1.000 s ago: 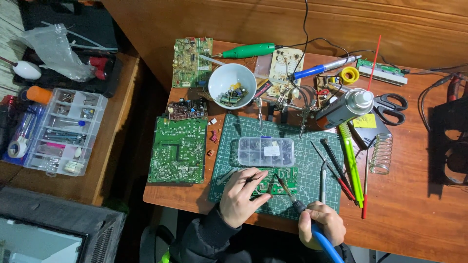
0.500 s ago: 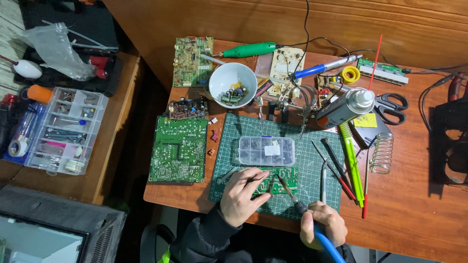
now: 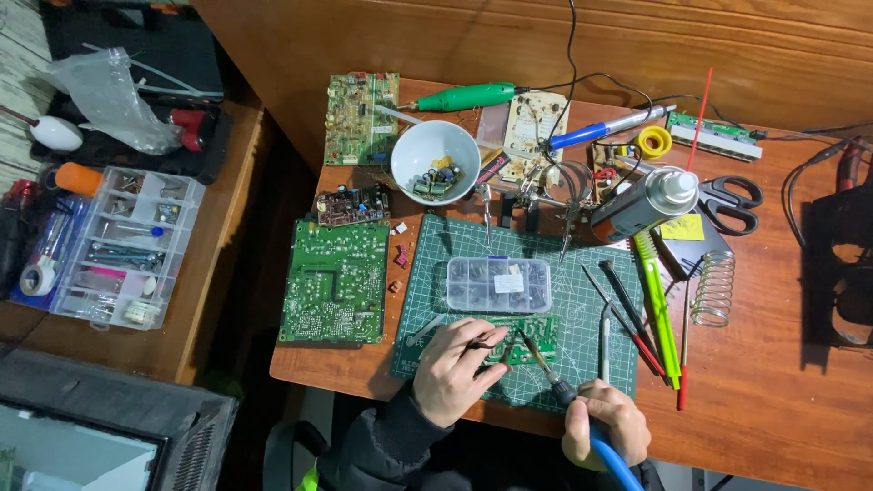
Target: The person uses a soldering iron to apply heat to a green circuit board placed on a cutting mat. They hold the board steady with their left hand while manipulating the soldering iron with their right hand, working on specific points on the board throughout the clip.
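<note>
1. The left hand (image 3: 457, 366) rests on the green cutting mat (image 3: 427, 314), fingers curled round a thin dark tool (image 3: 479, 345); whether that is tweezers or a probe is too small to tell.
2. The tool's tip reaches the small green circuit board (image 3: 536, 338), which lies on the mat's near edge just below the clear parts box (image 3: 498, 284). The hand covers the board's left end.
3. The right hand (image 3: 605, 425) is closed round the blue handle of a soldering iron (image 3: 555, 386), whose tip slants up-left to the board. Whether the tip touches it cannot be made out.
4. The iron's blue handle runs off the bottom edge of the picture, and both forearms are cut off there too.
5. A larger green circuit board (image 3: 334, 280) lies left of the mat, partly overhanging the desk edge.
6. Behind the mat stand a white bowl (image 3: 435, 145) of small components and a helping-hands stand (image 3: 546, 186); the parts in the bowl are too small to identify.
7. Right of the mat lie a spray can (image 3: 646, 205) and scissors (image 3: 732, 202), the can overlapping other items beneath it.
</note>
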